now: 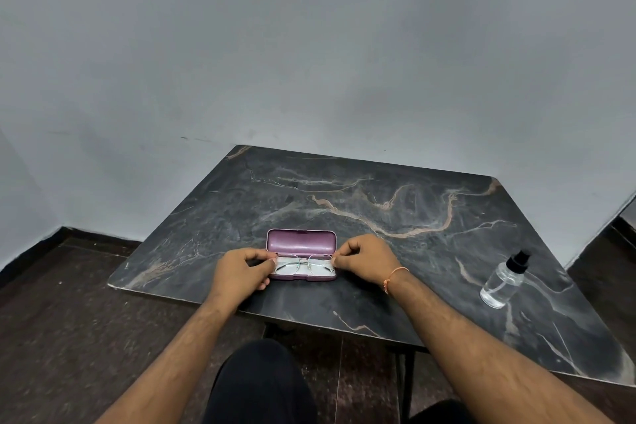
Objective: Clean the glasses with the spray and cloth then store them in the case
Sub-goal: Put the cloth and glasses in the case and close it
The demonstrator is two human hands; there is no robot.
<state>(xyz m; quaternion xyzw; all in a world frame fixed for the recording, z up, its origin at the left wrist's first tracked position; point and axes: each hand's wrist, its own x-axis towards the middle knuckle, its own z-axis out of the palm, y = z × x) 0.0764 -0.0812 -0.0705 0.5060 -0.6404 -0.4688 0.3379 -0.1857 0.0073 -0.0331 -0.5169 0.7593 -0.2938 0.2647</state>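
Observation:
A purple glasses case lies open near the table's front edge, lid standing up at the back. Thin metal-framed glasses lie folded in its lower half on a pale lining or cloth; which of the two I cannot tell. My left hand pinches the left end of the glasses with curled fingers. My right hand pinches their right end. A clear spray bottle with a black nozzle stands on the table to the right, apart from both hands.
The dark marble-patterned table stands against a grey wall. Its front edge runs just below my hands. Dark floor lies to the left, and my dark-clothed knee is under the front edge.

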